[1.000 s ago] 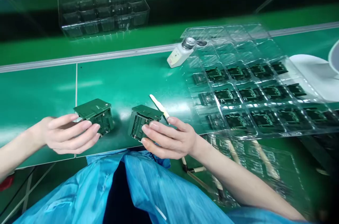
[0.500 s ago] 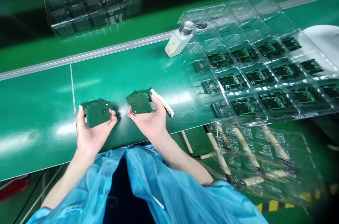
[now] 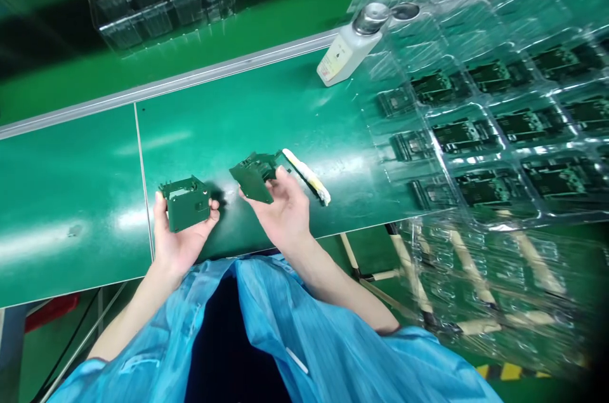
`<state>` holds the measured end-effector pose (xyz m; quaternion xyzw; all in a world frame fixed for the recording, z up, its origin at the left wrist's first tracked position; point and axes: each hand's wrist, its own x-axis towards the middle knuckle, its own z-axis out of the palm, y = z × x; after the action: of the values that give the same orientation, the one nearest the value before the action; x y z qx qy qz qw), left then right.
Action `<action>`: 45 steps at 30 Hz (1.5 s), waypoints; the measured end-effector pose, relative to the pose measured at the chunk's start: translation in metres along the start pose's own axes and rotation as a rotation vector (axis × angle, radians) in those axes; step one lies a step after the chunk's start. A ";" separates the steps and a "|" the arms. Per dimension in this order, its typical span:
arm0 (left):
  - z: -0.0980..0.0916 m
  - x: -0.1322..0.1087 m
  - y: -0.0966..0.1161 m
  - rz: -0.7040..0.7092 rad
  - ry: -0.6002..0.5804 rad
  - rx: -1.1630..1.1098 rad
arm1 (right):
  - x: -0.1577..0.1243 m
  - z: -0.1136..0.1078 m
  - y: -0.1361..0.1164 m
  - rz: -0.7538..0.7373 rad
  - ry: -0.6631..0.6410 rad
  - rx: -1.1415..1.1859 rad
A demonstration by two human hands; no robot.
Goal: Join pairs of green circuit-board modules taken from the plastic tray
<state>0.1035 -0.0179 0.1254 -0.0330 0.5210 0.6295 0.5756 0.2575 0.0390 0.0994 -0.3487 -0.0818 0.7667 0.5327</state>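
Note:
My left hand (image 3: 183, 241) is closed around the edges of a green circuit board assembly (image 3: 189, 207), its flat face toward me and small parts along its top edge. To its right, my right hand (image 3: 285, 212) grips a second circuit board assembly (image 3: 254, 178), which is tilted and shows components on its upper side. Just beyond the right fingers lies a brush with white and yellowish parts and a dark edge (image 3: 308, 176); whether the hand touches it I cannot tell. Both assemblies are above the green bench (image 3: 266, 111), apart from each other.
A white dispenser bottle (image 3: 346, 57) with its metal lid flipped up stands behind. Clear plastic trays (image 3: 440, 162) holding several circuit boards cover the right side. Another clear tray (image 3: 185, 6) sits at the back left. Below the bench on the right are pipe-frame bars (image 3: 409, 270) and more clear trays.
The board assembly in my right hand has turned and tilted, showing more of its component side. The left one has also turned slightly. The whole view has shifted, so bench items appear farther right.

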 end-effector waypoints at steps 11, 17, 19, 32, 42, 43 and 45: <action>-0.080 0.056 0.020 0.750 -0.223 1.356 | 0.004 -0.036 -0.007 -0.631 -0.707 -1.525; -0.086 0.058 0.012 0.757 -0.403 1.448 | 0.017 -0.027 0.030 -0.752 -0.838 -1.529; -0.085 0.050 0.016 0.626 -0.397 1.450 | 0.015 -0.025 0.032 -0.706 -0.801 -1.392; -0.037 0.090 0.042 1.061 -0.104 1.562 | 0.010 -0.016 -0.019 0.162 -0.117 0.135; 0.025 0.132 0.045 1.035 -0.128 1.710 | 0.003 -0.012 -0.012 0.343 -0.080 0.333; 0.026 0.133 0.045 1.034 -0.123 1.711 | 0.004 -0.012 -0.012 0.343 -0.073 0.327; 0.025 0.135 0.046 1.035 -0.119 1.707 | 0.004 -0.013 -0.013 0.349 -0.054 0.338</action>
<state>0.0374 0.1021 0.0783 0.6540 0.7191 0.2183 0.0868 0.2747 0.0452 0.0948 -0.2427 0.0950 0.8590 0.4408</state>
